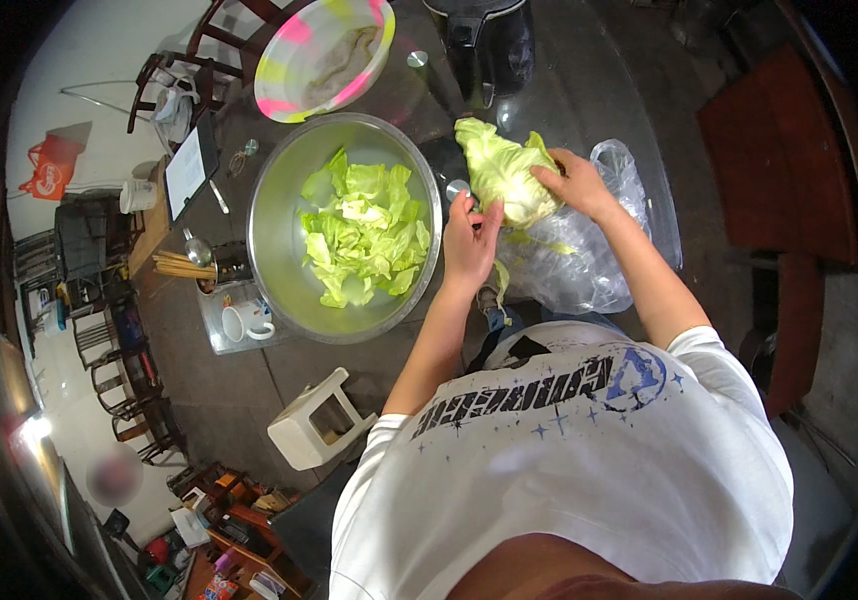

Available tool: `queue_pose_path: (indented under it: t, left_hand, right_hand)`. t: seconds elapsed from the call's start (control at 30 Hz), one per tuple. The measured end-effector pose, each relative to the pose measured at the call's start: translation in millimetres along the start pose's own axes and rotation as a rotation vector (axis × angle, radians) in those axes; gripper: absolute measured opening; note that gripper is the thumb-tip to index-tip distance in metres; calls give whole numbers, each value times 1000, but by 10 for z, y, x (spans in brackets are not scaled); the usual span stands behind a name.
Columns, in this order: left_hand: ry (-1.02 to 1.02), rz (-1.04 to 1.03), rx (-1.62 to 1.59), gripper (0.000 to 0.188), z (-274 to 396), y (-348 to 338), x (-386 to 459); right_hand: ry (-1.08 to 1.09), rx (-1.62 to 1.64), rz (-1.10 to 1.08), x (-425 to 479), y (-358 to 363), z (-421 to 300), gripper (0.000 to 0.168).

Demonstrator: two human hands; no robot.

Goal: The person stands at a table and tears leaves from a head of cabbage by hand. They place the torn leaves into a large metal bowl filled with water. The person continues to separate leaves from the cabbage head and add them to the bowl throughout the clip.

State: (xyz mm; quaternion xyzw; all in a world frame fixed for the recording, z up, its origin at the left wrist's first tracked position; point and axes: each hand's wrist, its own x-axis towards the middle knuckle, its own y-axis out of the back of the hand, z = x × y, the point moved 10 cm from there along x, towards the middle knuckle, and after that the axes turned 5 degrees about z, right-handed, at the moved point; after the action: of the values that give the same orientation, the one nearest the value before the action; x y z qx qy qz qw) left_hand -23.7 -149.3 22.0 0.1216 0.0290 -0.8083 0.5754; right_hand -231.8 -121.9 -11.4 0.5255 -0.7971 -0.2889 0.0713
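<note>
A pale green cabbage head [511,176] is held above the table, over the top edge of a clear plastic bag [586,262]. My right hand [575,180] grips its right side, fingers curled over the leaves. At its lower left, my left hand [472,236] has its thumb against the cabbage and its fingers bent; whether it grips a leaf cannot be told. Left of the hands stands a large steel basin [271,300] with torn green leaves [365,232] inside. Leaf scraps [502,281] lie on the bag and hang near the table edge.
A colourful plastic basin [279,82] and a black pitcher-like container [489,45] stand at the far side. Left of the steel basin are a white mug [245,322], chopsticks [181,265], a ladle [198,249] and a tablet [187,174]. A white plastic stool [316,424] is at lower left.
</note>
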Motion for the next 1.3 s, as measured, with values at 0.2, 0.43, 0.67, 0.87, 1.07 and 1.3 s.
queue_pose_path:
  t: [0.2, 0.43, 0.67, 0.87, 1.07, 1.3]
  left_hand:
    - [143, -50, -95, 60, -283, -36, 307]
    - [122, -94, -425, 72, -146, -129, 191]
    - [-20, -155, -442, 74, 151, -170, 103]
    - [44, -87, -656, 52, 145, -184, 131]
    - [61, -3, -714, 56, 230, -229, 102]
    - [49, 139, -694, 64, 218, -194, 12]
  right_hand:
    - [308, 188, 231, -435, 70, -619, 47]
    - [257, 232, 305, -656, 251, -862, 54]
    - [-22, 862, -134, -585, 70, -587, 54]
    - [607, 140, 72, -858, 442, -1253, 45]
    - [625, 58, 228, -919, 433, -1026, 38]
    - [295, 185, 375, -812, 587, -748, 11]
